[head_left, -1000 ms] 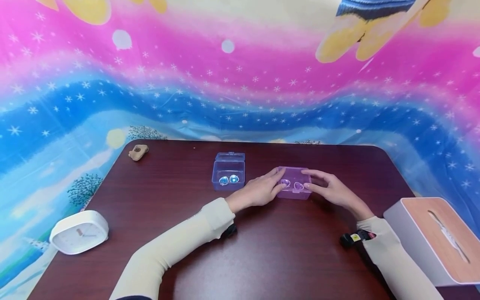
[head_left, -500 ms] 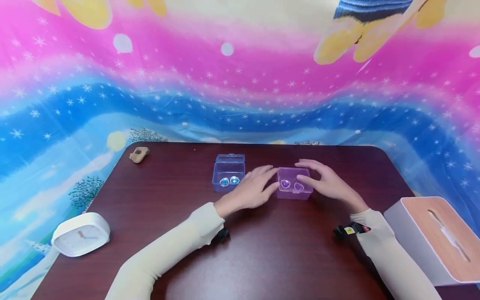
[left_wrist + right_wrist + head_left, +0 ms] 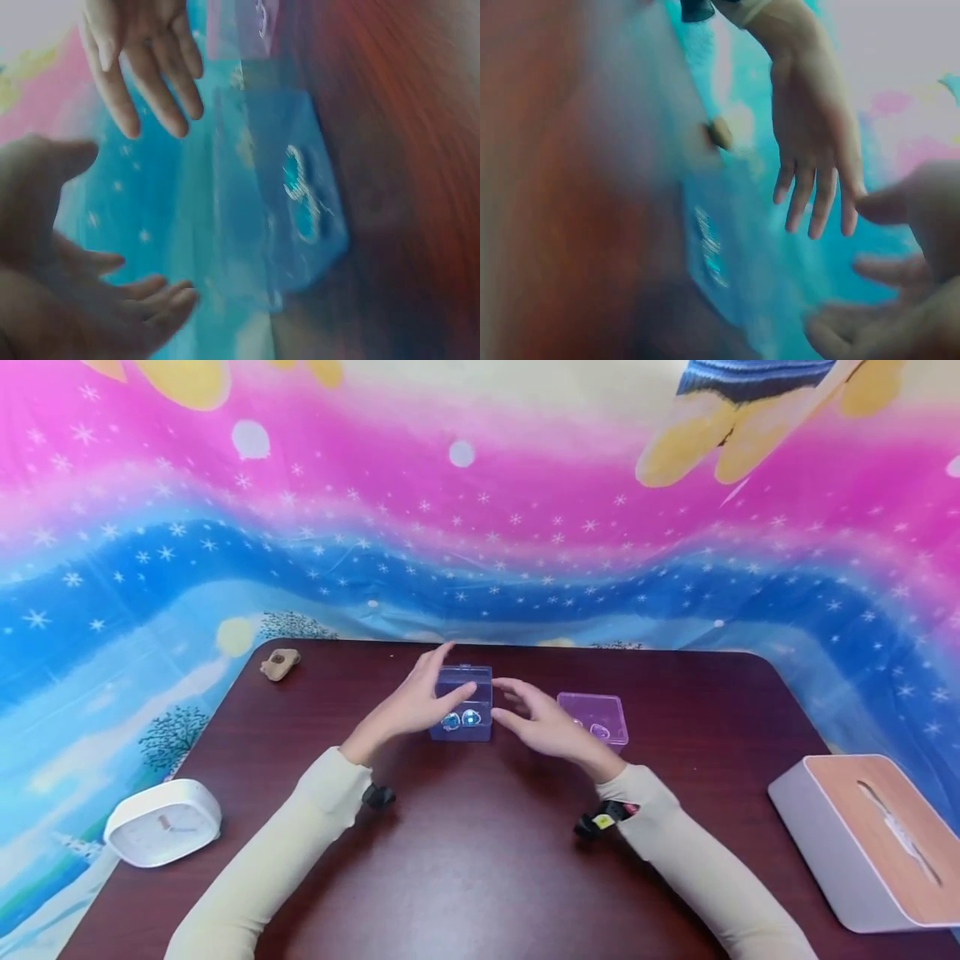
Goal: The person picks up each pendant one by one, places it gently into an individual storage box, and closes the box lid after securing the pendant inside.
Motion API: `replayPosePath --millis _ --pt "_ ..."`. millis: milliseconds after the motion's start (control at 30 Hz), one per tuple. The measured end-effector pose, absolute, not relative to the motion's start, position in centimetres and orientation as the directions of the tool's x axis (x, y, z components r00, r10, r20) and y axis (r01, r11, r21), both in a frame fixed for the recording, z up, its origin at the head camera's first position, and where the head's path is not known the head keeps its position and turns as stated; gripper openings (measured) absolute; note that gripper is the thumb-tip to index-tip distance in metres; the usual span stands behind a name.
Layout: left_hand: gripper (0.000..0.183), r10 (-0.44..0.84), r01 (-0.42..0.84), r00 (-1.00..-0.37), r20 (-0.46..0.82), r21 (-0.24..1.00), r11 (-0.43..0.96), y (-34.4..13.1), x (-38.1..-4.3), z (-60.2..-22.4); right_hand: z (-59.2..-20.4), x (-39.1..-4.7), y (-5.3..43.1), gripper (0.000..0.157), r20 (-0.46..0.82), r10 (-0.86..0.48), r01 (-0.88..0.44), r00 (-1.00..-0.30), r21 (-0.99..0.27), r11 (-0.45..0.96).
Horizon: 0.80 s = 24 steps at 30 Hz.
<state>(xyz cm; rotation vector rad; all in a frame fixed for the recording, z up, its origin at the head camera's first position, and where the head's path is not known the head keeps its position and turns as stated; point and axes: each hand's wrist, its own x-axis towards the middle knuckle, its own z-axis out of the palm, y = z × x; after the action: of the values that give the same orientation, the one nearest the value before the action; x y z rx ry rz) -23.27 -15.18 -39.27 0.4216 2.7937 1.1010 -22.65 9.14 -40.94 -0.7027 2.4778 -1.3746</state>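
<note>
A blue see-through box (image 3: 480, 734) stands on the table with its lid tipped up at the back. Inside lie two round blue gems with sparkly rims (image 3: 471, 718), perhaps earrings. My left hand (image 3: 408, 700) hovers at the box's left side, thumb and fingers spread, the thumb in front of the box in the head view. On the other side is my right hand (image 3: 551, 725), fingers loosely bent towards the box and gripping nothing. Both wrist views show the palms apart from the blue box (image 3: 259, 131). A purple box (image 3: 592, 706), lid down, sits behind my right hand, partly hidden.
A white clock (image 3: 163, 823) stands at the left. At the far left corner lies a small tan object (image 3: 281, 665). A tissue box with a wooden top (image 3: 877, 827) is at the right edge. A colourful cloth (image 3: 480, 527) hangs behind the table (image 3: 450, 877).
Both hands have let go of the purple box and moved left to either side of the blue box. The boxes stay in place.
</note>
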Motion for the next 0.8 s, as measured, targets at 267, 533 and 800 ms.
replayPosePath --millis 267,533,800 --pt "0.123 0.339 0.096 -0.894 -0.292 0.615 0.782 -18.3 -22.9 -41.3 -43.9 -23.9 4.5 0.067 -0.121 -0.309 0.044 -0.943 -0.968 0.245" --pt "0.106 0.438 0.163 -0.873 -0.214 0.717 0.677 -19.1 -23.8 -42.8 -44.8 -26.5 3.1 0.060 -0.219 -0.142 0.215 -0.965 -0.976 0.043" --pt "0.096 0.392 0.049 -0.888 -0.239 0.799 0.599 -19.1 -24.5 -43.2 -45.2 -27.6 2.9 0.057 -0.181 -0.189 0.185 -0.965 -0.983 -0.006"
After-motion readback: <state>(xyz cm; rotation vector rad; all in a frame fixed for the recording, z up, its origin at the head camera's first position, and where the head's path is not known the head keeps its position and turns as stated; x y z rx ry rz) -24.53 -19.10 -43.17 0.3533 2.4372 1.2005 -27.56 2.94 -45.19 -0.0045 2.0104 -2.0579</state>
